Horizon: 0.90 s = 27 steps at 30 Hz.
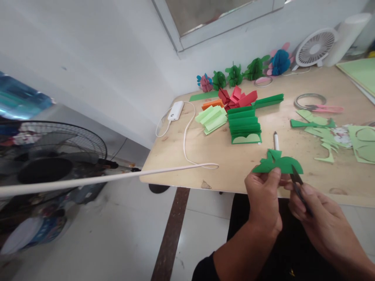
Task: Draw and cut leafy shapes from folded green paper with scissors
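Note:
My left hand (265, 195) pinches a dark green piece of paper (283, 166) with a curved upper edge, its thumb on the front. A pair of dark scissors (300, 189) is in my right hand (318, 214), and the blades lie against the right end of the green paper. Part of the grip is hidden behind the fingers. Just beyond the paper, a white pen (276, 140) lies on the table. Farther back is a stack of folded green paper (244, 123) with a pale green scalloped piece (247, 138) on its front.
Light green scraps (328, 134), pink-handled snips (325, 108) and a tape roll (309, 101) lie right on the wooden table (170, 156). Red folded papers (237, 97) and paper ornaments (235, 75) stand behind, near a small white fan (315, 48). A white cable (117, 177) crosses the left edge.

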Available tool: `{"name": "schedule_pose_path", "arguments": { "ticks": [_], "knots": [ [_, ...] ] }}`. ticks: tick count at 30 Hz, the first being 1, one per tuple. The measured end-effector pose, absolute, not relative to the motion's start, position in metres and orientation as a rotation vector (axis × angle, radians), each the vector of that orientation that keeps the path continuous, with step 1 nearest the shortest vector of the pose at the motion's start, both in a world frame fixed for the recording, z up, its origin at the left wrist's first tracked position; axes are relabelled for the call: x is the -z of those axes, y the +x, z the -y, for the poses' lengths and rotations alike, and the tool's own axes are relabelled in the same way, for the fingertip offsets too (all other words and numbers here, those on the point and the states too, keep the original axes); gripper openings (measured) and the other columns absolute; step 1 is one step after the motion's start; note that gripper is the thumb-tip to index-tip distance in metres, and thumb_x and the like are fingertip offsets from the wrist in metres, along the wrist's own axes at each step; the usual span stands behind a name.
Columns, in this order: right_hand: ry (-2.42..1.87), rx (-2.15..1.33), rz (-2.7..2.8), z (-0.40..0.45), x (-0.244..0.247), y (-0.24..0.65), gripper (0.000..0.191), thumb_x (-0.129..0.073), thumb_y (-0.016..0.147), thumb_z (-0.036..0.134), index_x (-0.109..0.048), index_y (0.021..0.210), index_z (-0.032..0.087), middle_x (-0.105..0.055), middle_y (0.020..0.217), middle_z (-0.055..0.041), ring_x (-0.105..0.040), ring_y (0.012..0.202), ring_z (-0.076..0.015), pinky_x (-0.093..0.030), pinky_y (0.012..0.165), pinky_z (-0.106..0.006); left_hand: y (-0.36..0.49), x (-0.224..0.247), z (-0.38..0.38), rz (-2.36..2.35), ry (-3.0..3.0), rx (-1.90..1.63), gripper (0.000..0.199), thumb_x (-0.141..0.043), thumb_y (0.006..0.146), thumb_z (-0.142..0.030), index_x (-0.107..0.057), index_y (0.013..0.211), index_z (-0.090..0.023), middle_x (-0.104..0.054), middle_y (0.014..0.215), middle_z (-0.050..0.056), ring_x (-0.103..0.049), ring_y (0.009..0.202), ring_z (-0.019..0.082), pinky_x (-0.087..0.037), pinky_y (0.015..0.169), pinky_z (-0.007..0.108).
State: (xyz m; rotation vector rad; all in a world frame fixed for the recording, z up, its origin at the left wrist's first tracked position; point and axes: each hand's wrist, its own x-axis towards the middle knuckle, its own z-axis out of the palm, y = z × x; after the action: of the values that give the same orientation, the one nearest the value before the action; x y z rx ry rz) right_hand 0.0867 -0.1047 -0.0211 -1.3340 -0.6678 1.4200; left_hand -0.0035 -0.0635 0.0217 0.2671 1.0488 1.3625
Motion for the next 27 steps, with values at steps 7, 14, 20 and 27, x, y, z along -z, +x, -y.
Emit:
{"name": "schedule_pose_path", "arguments": {
  "ticks": [7, 14, 20, 27],
  "knots": [
    [-1.320, -1.408, 0.700, 0.1043, 0.0225, 0.0870, 0.048, -0.067, 0.082, 0.063, -0.054, 0.058, 0.023, -0.038, 0.055, 0.0039, -0.030, 0.051, -0.0106, -0.033, 0.044, -0.027, -0.0035, -0.0212, 0.0635, -1.047, 0.260, -1.362, 0.019, -0.079, 0.068, -0.029, -0.071, 0.074, -0.013, -0.072, 0.069, 0.006, -0.071, 0.064, 0.019, -0.057, 0.063, 0.031],
    [-1.320, -1.382, 0.769, 0.1032, 0.0248, 0.0889, 0.053, -0.062, 0.085, 0.064, -0.049, 0.053, 0.024, -0.036, 0.054, 0.0039, -0.031, 0.051, -0.0109, -0.034, 0.045, -0.027, -0.0046, -0.0227, 0.0631, -1.032, 0.243, -1.355, 0.014, -0.077, 0.067, -0.025, -0.072, 0.073, -0.013, -0.070, 0.068, 0.004, -0.065, 0.059, 0.013, -0.054, 0.064, 0.026],
    [-1.349, -1.403, 0.740, 0.1047, 0.0290, 0.0918, 0.051, -0.063, 0.085, 0.064, -0.051, 0.054, 0.024, -0.037, 0.054, 0.0040, -0.031, 0.051, -0.0111, -0.034, 0.046, -0.027, -0.0046, -0.0217, 0.0624, -1.029, 0.241, -1.350, 0.013, -0.075, 0.067, -0.025, -0.072, 0.071, -0.013, -0.069, 0.066, 0.003, -0.062, 0.056, 0.011, -0.053, 0.062, 0.025],
    [-1.360, -1.348, 0.778, 0.1035, 0.0263, 0.0908, 0.054, -0.063, 0.085, 0.064, -0.048, 0.052, 0.025, -0.036, 0.053, 0.0040, -0.032, 0.050, -0.0116, -0.034, 0.045, -0.028, -0.0059, -0.0217, 0.0624, -1.008, 0.244, -1.351, 0.012, -0.075, 0.067, -0.023, -0.073, 0.073, -0.013, -0.071, 0.068, 0.004, -0.064, 0.057, 0.011, -0.053, 0.063, 0.024]
  ]
}}
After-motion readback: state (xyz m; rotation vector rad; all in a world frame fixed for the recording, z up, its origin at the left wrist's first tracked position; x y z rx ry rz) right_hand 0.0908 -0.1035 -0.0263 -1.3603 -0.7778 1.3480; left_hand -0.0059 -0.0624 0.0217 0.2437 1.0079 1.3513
